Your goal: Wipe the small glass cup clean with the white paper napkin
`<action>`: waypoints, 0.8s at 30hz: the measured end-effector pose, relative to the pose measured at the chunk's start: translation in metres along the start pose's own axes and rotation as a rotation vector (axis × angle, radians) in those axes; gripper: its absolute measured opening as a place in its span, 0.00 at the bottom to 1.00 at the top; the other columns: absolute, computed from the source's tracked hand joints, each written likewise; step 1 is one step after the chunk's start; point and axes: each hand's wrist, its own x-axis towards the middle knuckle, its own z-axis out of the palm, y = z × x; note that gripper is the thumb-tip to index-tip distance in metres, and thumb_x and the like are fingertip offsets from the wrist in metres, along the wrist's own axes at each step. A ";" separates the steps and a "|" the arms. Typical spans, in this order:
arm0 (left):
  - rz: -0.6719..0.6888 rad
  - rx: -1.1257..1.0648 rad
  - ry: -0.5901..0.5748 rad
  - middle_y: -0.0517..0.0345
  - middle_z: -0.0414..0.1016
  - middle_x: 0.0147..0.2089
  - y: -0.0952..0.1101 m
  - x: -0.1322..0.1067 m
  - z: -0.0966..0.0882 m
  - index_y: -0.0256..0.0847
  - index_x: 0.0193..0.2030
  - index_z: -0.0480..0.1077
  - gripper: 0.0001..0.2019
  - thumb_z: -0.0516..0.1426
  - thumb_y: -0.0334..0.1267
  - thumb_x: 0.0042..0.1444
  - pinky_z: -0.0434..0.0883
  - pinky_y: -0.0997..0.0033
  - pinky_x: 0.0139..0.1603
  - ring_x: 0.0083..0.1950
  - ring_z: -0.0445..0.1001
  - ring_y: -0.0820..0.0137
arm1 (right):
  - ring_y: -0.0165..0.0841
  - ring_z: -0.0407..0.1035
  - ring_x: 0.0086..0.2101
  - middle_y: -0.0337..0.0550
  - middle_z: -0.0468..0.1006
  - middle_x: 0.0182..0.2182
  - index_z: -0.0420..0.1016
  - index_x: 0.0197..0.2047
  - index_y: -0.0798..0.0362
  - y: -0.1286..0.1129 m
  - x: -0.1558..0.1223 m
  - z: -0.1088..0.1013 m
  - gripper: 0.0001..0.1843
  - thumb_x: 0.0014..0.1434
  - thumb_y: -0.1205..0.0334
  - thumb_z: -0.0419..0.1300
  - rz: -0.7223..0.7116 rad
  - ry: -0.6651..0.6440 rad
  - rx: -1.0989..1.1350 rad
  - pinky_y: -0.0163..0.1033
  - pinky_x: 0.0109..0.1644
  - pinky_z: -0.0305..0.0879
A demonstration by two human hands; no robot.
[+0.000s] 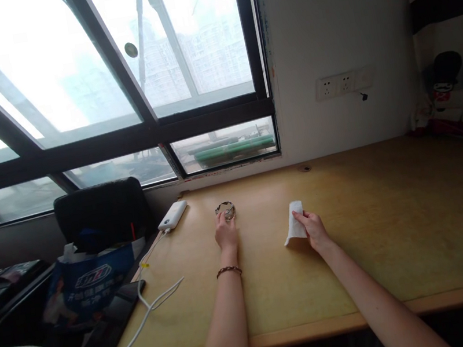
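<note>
My left hand point(226, 233) is closed at the fingertips on a wristwatch point(229, 211), at the middle left of the wooden table point(272, 296). The watch has a looped, metallic-looking band, and my fingers hide part of it. To the right, my right hand point(315, 229) pinches a white tissue point(295, 223) between thumb and fingers. The tissue hangs a little above the tabletop, its lower left corner bent outward. A dark braided bracelet point(228, 269) circles my left wrist.
A white power bank point(173, 215) with a white cable point(148, 313) lies along the table's left side. Beyond that edge are a black chair point(103, 208) and a blue bag point(94, 277). A window and a wall socket point(337, 86) stand behind the table.
</note>
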 end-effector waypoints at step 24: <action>0.613 -0.142 -0.170 0.53 0.65 0.39 0.098 -0.068 0.020 0.39 0.40 0.64 0.09 0.47 0.29 0.53 0.65 0.72 0.39 0.39 0.66 0.70 | 0.33 0.69 0.34 0.40 0.74 0.38 0.70 0.39 0.50 -0.014 -0.009 0.008 0.14 0.47 0.58 0.56 0.093 -0.193 0.183 0.37 0.30 0.67</action>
